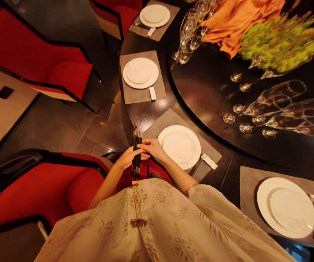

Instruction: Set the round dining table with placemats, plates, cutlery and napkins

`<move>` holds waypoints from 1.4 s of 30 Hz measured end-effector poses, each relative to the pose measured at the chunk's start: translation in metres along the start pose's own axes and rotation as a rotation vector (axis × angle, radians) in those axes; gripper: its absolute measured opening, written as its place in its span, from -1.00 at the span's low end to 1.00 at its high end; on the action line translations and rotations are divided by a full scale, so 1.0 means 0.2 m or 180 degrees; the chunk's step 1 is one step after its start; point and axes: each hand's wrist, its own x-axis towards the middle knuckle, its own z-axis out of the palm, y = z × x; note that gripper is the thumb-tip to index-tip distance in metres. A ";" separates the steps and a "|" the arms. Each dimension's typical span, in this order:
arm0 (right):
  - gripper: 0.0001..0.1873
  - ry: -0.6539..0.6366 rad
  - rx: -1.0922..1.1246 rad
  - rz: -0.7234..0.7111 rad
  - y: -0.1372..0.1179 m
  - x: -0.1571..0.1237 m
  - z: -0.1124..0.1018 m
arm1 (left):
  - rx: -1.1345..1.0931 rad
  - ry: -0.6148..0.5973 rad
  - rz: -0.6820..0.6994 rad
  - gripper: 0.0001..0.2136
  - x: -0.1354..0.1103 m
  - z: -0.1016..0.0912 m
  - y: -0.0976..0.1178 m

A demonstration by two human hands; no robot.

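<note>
My left hand point(129, 157) grips a bundle of several black chopsticks point(137, 145) held upright in front of my body. My right hand point(152, 147) pinches the same bundle near its middle, fingers closed on the sticks. Both hands hover at the table's edge, just left of a white plate point(179, 146) stacked on a larger plate on a grey placemat point(159, 127). A pair of chopsticks point(196, 165) lies on a white rest point(209, 161) to the right of that plate.
Other place settings with white plates point(140, 72) point(286, 207) point(155, 15) ring the dark round table point(214, 91). Wine glasses point(268, 109), an orange cloth point(236, 22) and green flowers point(279, 40) sit on the central turntable. Red chairs point(37, 189) point(45, 58) stand at left.
</note>
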 end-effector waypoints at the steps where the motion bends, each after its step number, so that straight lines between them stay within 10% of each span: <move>1: -0.66 0.0061 0.0104 0.0035 -0.02 0.06 -0.02 | 0.0006 0.0008 0.0033 -0.69 0.04 -0.01 0.06; 7: -0.61 0.0906 0.0778 -0.0062 -0.28 0.40 -0.26 | -0.0231 0.0602 0.0429 -0.81 0.25 -0.21 0.38; 14: -0.68 0.2539 -0.0401 -0.1102 -0.30 1.00 -0.36 | -0.0859 0.1732 0.0734 -0.81 0.48 -0.73 0.91; 27: -0.76 0.3491 0.1492 0.0636 0.02 1.84 -0.39 | -0.0043 0.1716 0.0574 -0.72 0.89 -1.43 2.20; 37: -0.77 0.3833 0.1518 0.1357 0.05 2.03 -0.46 | 0.0287 0.1306 -0.0086 -0.74 1.29 -1.47 2.44; 42: -0.73 0.4326 -0.0343 0.2347 -0.09 2.00 -0.47 | 0.0473 0.0982 -0.0301 -0.76 1.52 -1.36 2.56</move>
